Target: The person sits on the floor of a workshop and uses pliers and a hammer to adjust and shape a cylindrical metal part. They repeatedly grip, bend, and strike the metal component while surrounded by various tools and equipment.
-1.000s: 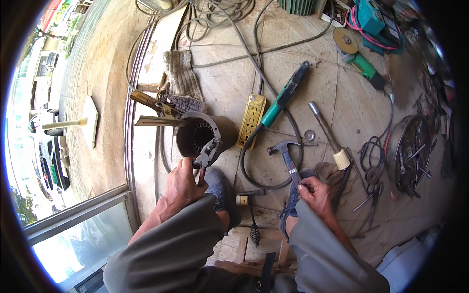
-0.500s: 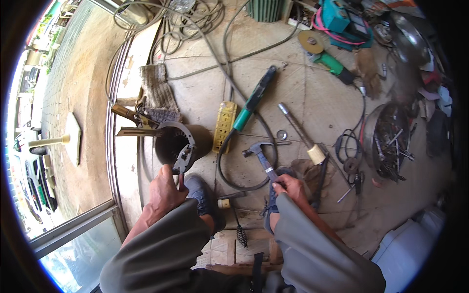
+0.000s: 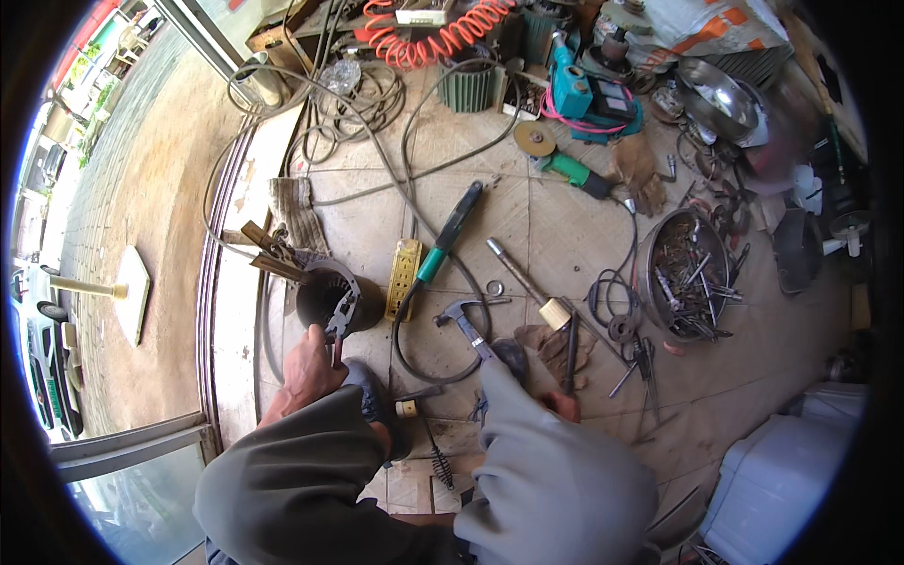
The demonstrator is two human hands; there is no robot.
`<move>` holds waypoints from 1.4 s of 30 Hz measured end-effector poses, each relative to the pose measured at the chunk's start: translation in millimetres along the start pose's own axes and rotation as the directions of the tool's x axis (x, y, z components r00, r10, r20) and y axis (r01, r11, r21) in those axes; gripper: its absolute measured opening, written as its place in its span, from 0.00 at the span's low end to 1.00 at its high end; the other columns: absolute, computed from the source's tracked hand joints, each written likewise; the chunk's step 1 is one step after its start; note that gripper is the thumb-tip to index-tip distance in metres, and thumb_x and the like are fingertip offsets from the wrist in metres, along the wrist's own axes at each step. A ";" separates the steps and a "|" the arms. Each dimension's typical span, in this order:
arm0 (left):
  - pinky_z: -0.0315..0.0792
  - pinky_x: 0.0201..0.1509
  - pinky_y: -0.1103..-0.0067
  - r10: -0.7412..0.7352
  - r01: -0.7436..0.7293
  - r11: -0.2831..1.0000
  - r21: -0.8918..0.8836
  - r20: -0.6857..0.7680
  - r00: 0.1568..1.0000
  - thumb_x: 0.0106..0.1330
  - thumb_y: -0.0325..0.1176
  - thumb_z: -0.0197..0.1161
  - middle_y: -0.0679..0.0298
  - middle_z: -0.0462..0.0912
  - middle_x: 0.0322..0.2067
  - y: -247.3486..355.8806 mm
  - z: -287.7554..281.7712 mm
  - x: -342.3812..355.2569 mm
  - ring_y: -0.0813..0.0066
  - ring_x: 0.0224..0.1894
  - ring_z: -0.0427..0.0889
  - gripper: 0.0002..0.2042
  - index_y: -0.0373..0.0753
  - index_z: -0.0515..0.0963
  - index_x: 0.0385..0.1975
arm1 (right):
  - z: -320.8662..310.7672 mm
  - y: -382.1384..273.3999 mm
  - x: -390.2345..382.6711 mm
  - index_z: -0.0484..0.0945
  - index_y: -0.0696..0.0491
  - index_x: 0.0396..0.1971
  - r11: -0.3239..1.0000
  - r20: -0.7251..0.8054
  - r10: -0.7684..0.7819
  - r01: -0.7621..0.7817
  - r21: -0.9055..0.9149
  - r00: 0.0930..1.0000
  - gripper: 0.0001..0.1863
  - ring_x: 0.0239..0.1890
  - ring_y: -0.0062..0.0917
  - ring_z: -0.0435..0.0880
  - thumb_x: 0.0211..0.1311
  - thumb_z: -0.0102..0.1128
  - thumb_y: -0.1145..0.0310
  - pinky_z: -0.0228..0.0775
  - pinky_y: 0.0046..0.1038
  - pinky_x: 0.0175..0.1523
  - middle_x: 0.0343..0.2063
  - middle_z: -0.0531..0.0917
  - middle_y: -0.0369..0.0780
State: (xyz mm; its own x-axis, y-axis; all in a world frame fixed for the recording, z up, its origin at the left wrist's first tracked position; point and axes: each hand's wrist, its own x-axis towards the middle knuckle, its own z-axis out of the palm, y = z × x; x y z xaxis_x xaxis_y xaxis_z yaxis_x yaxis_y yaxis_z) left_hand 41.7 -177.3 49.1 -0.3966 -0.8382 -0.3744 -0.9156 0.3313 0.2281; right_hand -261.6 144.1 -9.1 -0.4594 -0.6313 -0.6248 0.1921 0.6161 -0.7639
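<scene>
My left hand (image 3: 306, 372) is closed around the red handle of a pair of pliers (image 3: 340, 315). The jaws meet a curved flat metal piece (image 3: 353, 281) at the rim of a dark round metal pot (image 3: 370, 306). Only a little of my right hand (image 3: 565, 407) shows beyond my grey trouser knee; its fingers are mostly hidden. It is near the lower end of a dark bar (image 3: 572, 353) lying by a brown glove (image 3: 537, 347). A claw hammer (image 3: 461, 322) is by my right shoe (image 3: 509, 358), its handle running behind my knee.
A yellow power strip (image 3: 403, 278), a green electrode holder (image 3: 443, 247) and a metal rod with a pale block (image 3: 523, 282) lie ahead. Further right are an angle grinder (image 3: 574, 172), a teal machine (image 3: 572, 89) and a round pan (image 3: 650, 282) of metal bits. Cables loop across the floor.
The view has shifted, and my right knee now covers most of the right hand. That hand has moved rightward from the hammer handle it held. My left hand still grips the pliers.
</scene>
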 end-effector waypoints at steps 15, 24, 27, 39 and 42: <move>0.78 0.42 0.56 0.049 -0.049 0.999 -0.015 -0.023 0.999 0.51 0.39 0.72 0.39 0.81 0.37 -0.3 3.6 -1.3 0.40 0.38 0.84 0.26 0.32 0.67 0.42 | 38.5 -215.2 -133.8 0.74 0.61 0.48 0.568 0.344 -0.034 -0.265 0.779 0.938 0.16 0.36 0.26 0.82 0.73 0.49 0.63 0.78 0.36 0.41 0.36 0.81 0.42; 0.77 0.41 0.60 0.002 0.004 0.991 -0.135 0.046 0.999 0.48 0.49 0.77 0.40 0.83 0.33 12.1 -10.2 -2.8 0.42 0.35 0.85 0.32 0.31 0.67 0.41 | 12.4 -94.2 -85.3 0.75 0.61 0.47 0.816 0.234 0.128 -0.236 0.527 0.964 0.15 0.35 0.25 0.83 0.73 0.51 0.64 0.78 0.34 0.40 0.34 0.82 0.41; 0.77 0.40 0.60 -0.022 0.025 0.996 -0.089 0.027 0.999 0.48 0.46 0.76 0.42 0.82 0.31 0.6 -9.7 -7.8 0.43 0.34 0.84 0.31 0.31 0.66 0.41 | 13.9 -70.5 -71.4 0.76 0.61 0.47 0.854 0.230 0.161 -0.252 0.454 0.960 0.15 0.34 0.25 0.83 0.72 0.52 0.64 0.78 0.34 0.40 0.34 0.82 0.41; 0.79 0.42 0.58 0.005 -0.001 0.991 -0.134 0.034 0.999 0.48 0.40 0.73 0.40 0.82 0.37 25.6 -5.9 2.7 0.42 0.39 0.85 0.28 0.29 0.69 0.42 | -8.3 -74.7 -49.3 0.77 0.60 0.45 0.970 0.067 0.146 -0.156 0.188 0.987 0.13 0.33 0.24 0.83 0.72 0.54 0.65 0.78 0.32 0.39 0.33 0.83 0.41; 0.78 0.43 0.56 -0.090 0.090 0.995 -0.044 0.001 0.996 0.48 0.38 0.73 0.41 0.82 0.36 2.5 -9.6 -7.6 0.41 0.39 0.84 0.27 0.29 0.68 0.43 | 15.6 -24.9 -33.2 0.77 0.60 0.45 0.950 0.189 0.186 -0.225 0.216 0.964 0.13 0.33 0.24 0.83 0.72 0.55 0.66 0.78 0.32 0.39 0.32 0.83 0.40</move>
State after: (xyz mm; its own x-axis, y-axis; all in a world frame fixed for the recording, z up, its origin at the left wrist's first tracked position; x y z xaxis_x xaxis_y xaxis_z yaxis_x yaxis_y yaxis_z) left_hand 43.1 -174.2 61.1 -0.3126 -0.8642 -0.3943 -0.9437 0.2353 0.2325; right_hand -237.6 142.4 28.2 -0.2432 -0.5834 -0.7749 0.4735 0.6259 -0.6197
